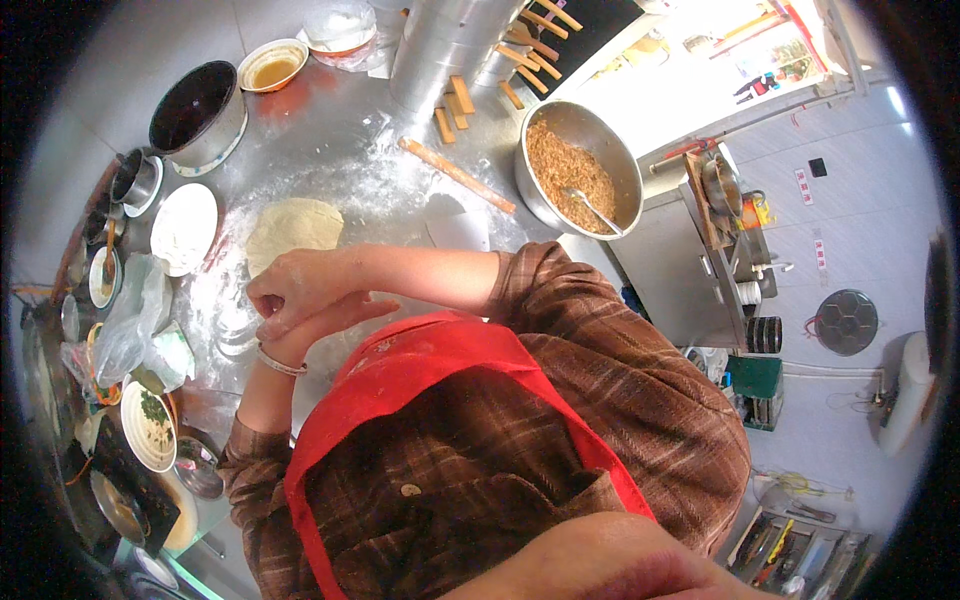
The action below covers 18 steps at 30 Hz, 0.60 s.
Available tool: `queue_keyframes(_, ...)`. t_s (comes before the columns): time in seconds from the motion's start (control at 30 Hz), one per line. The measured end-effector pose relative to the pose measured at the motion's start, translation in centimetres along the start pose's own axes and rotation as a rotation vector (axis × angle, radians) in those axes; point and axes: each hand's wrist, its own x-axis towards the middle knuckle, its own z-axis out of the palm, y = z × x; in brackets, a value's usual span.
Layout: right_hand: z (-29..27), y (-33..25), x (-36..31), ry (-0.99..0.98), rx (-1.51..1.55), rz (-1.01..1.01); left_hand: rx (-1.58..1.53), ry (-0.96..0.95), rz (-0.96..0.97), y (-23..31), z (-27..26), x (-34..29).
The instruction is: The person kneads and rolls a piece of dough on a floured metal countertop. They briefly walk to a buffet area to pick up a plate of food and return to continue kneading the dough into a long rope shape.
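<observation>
My forearms cross at the near side of the floured metal worktop [345, 130]. Lying across my left wrist, my right hand [298, 283] has its fingers curled in; whether anything is inside them is hidden. Below it, my left hand [345, 316] stretches its fingers to the right, and a pale bracelet [280, 362] circles that wrist. A flat round of dough [297, 226] lies just beyond my hands, partly covered by the right one. Farther back, a wooden rolling pin [457, 175] lies slantwise. A white flat piece [458, 231], perhaps a scraper, is beyond my right forearm.
A big steel bowl [528, 180] at the right holds brown crumbly filling and a spoon [595, 210]. On the left stand a white dish of flour [185, 228], a deep pot [205, 125] and a plate of chopped greens [150, 445]. A metal column [430, 55] rises behind.
</observation>
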Motion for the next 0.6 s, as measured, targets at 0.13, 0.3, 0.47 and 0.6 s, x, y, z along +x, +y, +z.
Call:
queue_keyframes(0.13, -0.4, -0.7, 0.7, -0.006, -0.025, -0.024, -0.036, 0.072, -0.022, -1.0, 0.1, -1.2)
queue_keyframes(0.3, 0.9, 2.5, 0.3, 0.111, -0.087, -0.012, -0.103, 0.127, 0.023, -3.3, 2.5, -0.2)
queue_keyframes(0.47, 1.8, 0.8, 1.3, 0.054, -0.030, -0.012, -0.109, 0.289, -0.088, -3.8, 2.8, -1.3)
queue_keyframes(0.6, 1.1, 1.1, 0.4, 0.081, 0.002, -0.016, -0.108, 0.375, -0.142, -4.4, 2.9, 0.4)
